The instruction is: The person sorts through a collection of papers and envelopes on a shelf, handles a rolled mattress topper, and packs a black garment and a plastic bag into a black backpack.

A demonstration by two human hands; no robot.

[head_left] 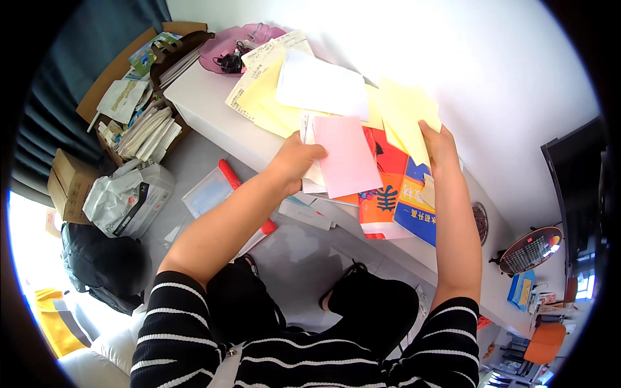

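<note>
My left hand [294,160] is closed on a pink sheet [350,157], thumb on top, with white sheets lying behind it. In my right hand [442,149] is a pale yellow sheet [407,110], gripped at its right edge. Farther back on the long white cabinet [213,97] lie yellow papers [255,97] with handwriting, partly covered by a blank white sheet [323,84]. Beneath my hands are a red-orange book or packet [378,216] and a blue book [417,220], which my right forearm partly hides.
A pink basin [213,48] holding black cables stands at the cabinet's far left end. On the floor are a cardboard box stuffed with papers, a white plastic bag [129,194], a black backpack [97,265] and a red-edged clear folder [213,187]. A dark screen [572,194] stands right.
</note>
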